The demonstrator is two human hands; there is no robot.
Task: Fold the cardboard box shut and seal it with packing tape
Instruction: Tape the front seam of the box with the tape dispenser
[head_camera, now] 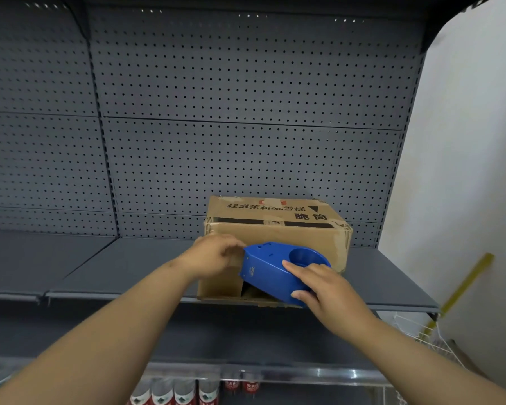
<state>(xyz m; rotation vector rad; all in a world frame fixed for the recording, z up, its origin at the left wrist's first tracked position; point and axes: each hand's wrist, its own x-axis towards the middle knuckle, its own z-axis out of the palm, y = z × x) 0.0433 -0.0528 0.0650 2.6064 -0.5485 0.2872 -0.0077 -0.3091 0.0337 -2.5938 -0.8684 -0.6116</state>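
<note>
Both bare forearms reach forward and upward from the lower corners, converging toward the middle. The left hand (pixel 214 252) is curled, knuckles up, its fingertips pinched together at its right side. The right hand (pixel 319 285) lies palm-down with fingers spread and bent, thumb low, index finger stretched forward, gripping firmly.

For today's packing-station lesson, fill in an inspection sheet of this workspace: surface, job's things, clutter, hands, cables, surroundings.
Surface: grey metal shelf, the box at its front edge.
Job's things: cardboard box lying on its side, near end not fully closed, a dark gap showing; blue tape dispenser against that end.
Clutter: nothing seen on this shelf.
Hands: left hand at the dispenser's front end on the box; right hand gripping the dispenser.
Cables: nothing seen.
Surroundings: grey pegboard back panel; bottles on a lower shelf; white wall to the right.
</note>
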